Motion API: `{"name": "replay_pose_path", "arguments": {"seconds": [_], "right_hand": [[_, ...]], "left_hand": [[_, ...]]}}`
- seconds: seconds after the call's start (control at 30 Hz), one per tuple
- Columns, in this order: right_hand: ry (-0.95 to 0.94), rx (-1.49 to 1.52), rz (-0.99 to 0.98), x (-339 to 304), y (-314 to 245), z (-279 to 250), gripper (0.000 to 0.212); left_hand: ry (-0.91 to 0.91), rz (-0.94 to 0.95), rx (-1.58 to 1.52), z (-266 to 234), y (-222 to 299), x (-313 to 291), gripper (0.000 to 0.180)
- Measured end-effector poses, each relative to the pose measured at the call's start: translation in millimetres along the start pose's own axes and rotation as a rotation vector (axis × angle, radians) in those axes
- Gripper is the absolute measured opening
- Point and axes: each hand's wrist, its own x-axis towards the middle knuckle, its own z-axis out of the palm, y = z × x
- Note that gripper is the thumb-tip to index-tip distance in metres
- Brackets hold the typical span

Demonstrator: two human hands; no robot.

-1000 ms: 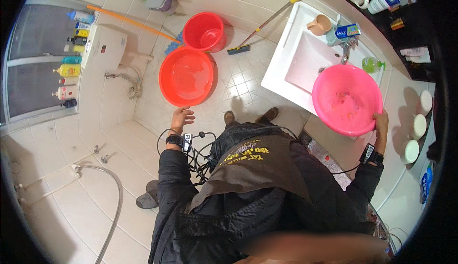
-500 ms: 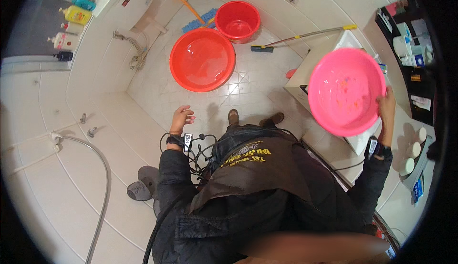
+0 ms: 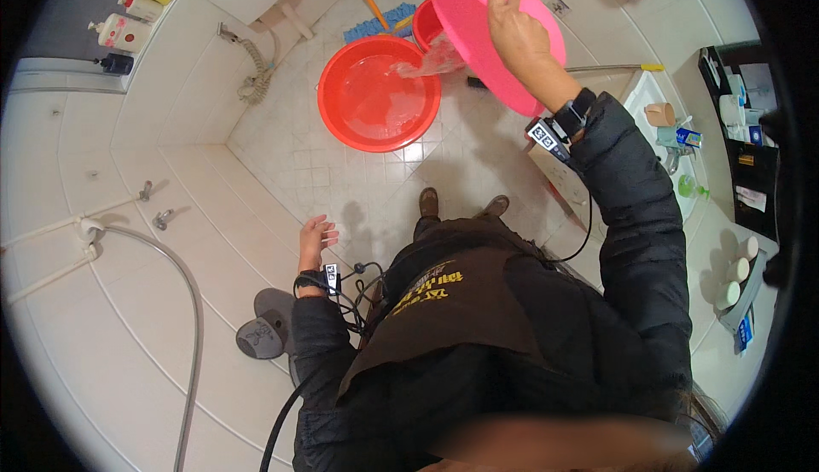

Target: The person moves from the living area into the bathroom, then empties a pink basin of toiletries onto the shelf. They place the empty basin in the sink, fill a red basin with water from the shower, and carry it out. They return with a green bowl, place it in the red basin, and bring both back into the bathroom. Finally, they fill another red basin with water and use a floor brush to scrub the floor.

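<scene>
My right hand (image 3: 519,38) is closed on the rim of a pink plastic basin (image 3: 467,32), which it holds steeply tilted above the floor. Water (image 3: 433,60) streams from the lowered left side of this basin into a wide orange-red basin (image 3: 339,125) on the tiles, and the water surface there is disturbed. Low on the left hangs my left hand (image 3: 317,241), fingers loosely apart, holding nothing and touching nothing. A red bucket (image 3: 426,25) stands behind the two basins, partly hidden by the pink one.
A blue mop (image 3: 375,26) with an orange handle lies behind the basins. On the right is a white washbasin (image 3: 653,101) with a cup and tubes. Grey slippers (image 3: 260,337) are at the left; a shower hose (image 3: 192,301) hangs by the left wall. Cables run from both wrists.
My right hand has swung the pink basin from above the washbasin leftward and forward, tipping it. Water now pours into the orange-red basin. My left hand stays low, slightly shifted.
</scene>
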Motion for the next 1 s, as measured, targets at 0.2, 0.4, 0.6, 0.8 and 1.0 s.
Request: {"name": "replay_pose_path", "arguments": {"seconds": [0.2, 0.4, 0.6, 0.8, 1.0], "right_hand": [[0.193, 0.053, 0.043, -17.1, 68.8, -2.1, 0.024], [0.289, 0.475, 0.486, -144.5, 242.0, -9.3, 0.035], [0.341, 1.276, 1.236, -365.8, 353.1, 12.1, 0.025], [0.378, 1.715, 1.613, -508.3, 401.2, -10.5, 0.017], [0.128, 1.53, 1.719, -553.6, 472.3, 5.7, 0.022]], "left_hand": [[-0.04, -0.008, -0.077, 3.8, -14.7, -7.8, 0.041], [-0.087, 0.052, -0.048, 31.0, 2.6, -10.1, 0.042], [-0.176, 0.084, 0.123, 74.4, 28.7, -24.0, 0.046], [-0.205, 0.09, 0.214, 98.2, 46.2, -52.6, 0.046], [-0.167, 0.129, 0.274, 136.1, 52.3, -73.4, 0.046]]}}
